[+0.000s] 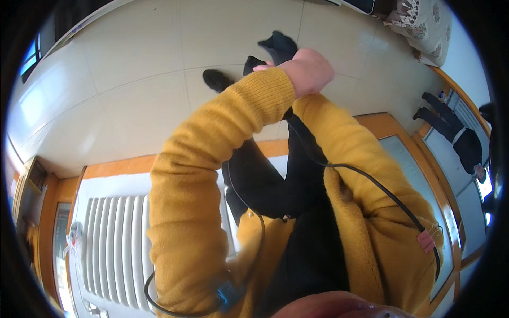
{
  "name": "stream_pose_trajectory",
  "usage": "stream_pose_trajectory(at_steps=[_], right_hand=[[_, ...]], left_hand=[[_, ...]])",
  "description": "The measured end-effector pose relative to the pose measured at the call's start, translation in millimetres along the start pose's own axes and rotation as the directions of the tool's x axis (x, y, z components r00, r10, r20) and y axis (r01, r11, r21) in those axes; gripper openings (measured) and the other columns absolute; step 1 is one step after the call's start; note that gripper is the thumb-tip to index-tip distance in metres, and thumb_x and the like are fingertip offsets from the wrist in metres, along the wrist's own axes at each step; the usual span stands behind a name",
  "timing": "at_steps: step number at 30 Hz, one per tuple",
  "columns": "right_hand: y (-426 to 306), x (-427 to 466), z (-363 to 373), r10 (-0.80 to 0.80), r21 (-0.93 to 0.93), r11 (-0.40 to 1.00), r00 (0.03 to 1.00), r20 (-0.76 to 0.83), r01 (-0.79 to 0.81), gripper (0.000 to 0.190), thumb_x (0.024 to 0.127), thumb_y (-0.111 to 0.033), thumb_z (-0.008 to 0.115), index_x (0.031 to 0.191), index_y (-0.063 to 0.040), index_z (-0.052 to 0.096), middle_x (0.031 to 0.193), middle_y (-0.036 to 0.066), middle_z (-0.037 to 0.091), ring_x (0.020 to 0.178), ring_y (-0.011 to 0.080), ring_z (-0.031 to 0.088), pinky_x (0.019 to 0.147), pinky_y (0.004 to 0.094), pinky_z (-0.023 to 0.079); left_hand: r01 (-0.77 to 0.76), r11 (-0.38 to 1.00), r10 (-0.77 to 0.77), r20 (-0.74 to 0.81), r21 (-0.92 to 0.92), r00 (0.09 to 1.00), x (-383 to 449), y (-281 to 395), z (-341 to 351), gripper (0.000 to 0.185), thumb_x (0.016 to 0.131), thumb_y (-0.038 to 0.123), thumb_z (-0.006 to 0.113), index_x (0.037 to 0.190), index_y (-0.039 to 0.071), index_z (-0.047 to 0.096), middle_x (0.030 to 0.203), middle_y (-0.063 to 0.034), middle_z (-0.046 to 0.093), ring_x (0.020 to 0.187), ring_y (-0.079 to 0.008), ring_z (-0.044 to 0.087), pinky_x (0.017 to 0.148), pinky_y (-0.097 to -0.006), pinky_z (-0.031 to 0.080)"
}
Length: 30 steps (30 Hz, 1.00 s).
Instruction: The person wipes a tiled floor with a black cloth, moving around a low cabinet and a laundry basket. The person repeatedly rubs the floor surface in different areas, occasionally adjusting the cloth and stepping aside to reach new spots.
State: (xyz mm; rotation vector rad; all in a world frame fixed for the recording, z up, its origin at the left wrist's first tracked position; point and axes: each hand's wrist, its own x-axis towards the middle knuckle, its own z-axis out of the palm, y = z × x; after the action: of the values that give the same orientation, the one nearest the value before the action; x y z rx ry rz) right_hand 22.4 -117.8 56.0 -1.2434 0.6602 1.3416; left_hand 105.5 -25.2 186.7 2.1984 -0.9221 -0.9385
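Observation:
Both arms reach forward in mustard-yellow knit sleeves and cross at the wrists. My left hand (pixel 312 71) emerges from the cuff with its wrist bent and its fingers turned out of sight. Against it, at the crossing, is a dark cloth-like piece (pixel 282 45) with a notched end; what it is and which hand holds it I cannot tell. Only a few fingers of my right hand (pixel 265 66) show past the left cuff, near a small black form (pixel 253 64). Black-trousered legs (pixel 270 187) stretch below, with one dark shoe (pixel 217 80) on the floor.
A thin black cable (pixel 381 187) runs along the sleeves, with a pink clip (pixel 426 241) and a blue clip (pixel 227 294). Behind me is a white radiator (pixel 115 250). Another person (pixel 467 147) appears at far right, past an orange wooden frame. Floral cloth (pixel 425 28) hangs top right.

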Motion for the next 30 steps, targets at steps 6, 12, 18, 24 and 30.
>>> stream_pose_trajectory(at_steps=[6,12,18,24,30], right_hand=[[97.6,-24.2,54.4,-0.181,0.019,0.982,0.962,-0.207,0.189,0.029,0.084,-0.023,0.064,0.104,-0.006,0.052,0.081,0.012,0.062,0.066,0.0216,0.062,0.057,0.0338,0.051],[141.3,0.0,58.4,-0.388,-0.173,0.919,0.893,-0.228,0.355,0.031,0.083,-0.022,0.064,0.106,-0.006,0.051,0.081,0.014,0.061,0.064,0.0231,0.062,0.057,0.0356,0.051],[121.5,40.2,81.2,-0.225,0.014,0.973,0.953,-0.201,0.232,0.032,0.082,-0.019,0.066,0.107,-0.005,0.052,0.081,0.013,0.060,0.063,0.0235,0.062,0.056,0.0367,0.051],[71.6,38.9,85.7,0.046,0.428,0.904,0.992,-0.119,0.010,0.036,0.080,-0.015,0.068,0.112,-0.005,0.055,0.083,0.008,0.058,0.064,0.0208,0.059,0.057,0.0353,0.050],[47.4,43.7,57.8,0.060,0.121,0.992,0.975,-0.215,-0.034,0.059,0.074,-0.021,0.076,0.124,-0.002,0.053,0.113,0.014,0.059,0.107,0.0226,0.056,0.094,0.0339,0.043]], left_hand=[[0.011,1.000,-0.005,0.226,-0.025,0.974,-23.7,15.3,42.0,0.013,0.072,0.004,0.061,0.080,0.002,0.071,0.082,-0.0141,0.069,0.079,-0.0316,0.067,0.061,-0.0423,0.053],[-0.057,0.998,0.057,0.235,-0.004,0.970,25.4,36.2,47.5,0.014,0.071,0.003,0.063,0.082,0.003,0.072,0.082,-0.0141,0.069,0.079,-0.0325,0.067,0.060,-0.0413,0.054],[-0.115,0.990,0.133,0.251,-0.085,0.959,72.7,76.1,53.5,0.012,0.069,0.003,0.065,0.079,0.004,0.072,0.076,-0.0121,0.068,0.073,-0.0310,0.067,0.057,-0.0415,0.052],[-0.133,0.983,0.167,0.328,-0.124,0.930,86.7,74.6,44.7,0.013,0.067,0.004,0.065,0.079,0.005,0.072,0.075,-0.0119,0.067,0.072,-0.0311,0.066,0.055,-0.0415,0.051],[0.032,0.997,-0.005,0.363,-0.070,0.932,80.3,25.6,49.2,0.009,0.071,0.010,0.065,0.077,0.008,0.070,0.076,-0.0129,0.067,0.074,-0.0319,0.066,0.059,-0.0433,0.051]])
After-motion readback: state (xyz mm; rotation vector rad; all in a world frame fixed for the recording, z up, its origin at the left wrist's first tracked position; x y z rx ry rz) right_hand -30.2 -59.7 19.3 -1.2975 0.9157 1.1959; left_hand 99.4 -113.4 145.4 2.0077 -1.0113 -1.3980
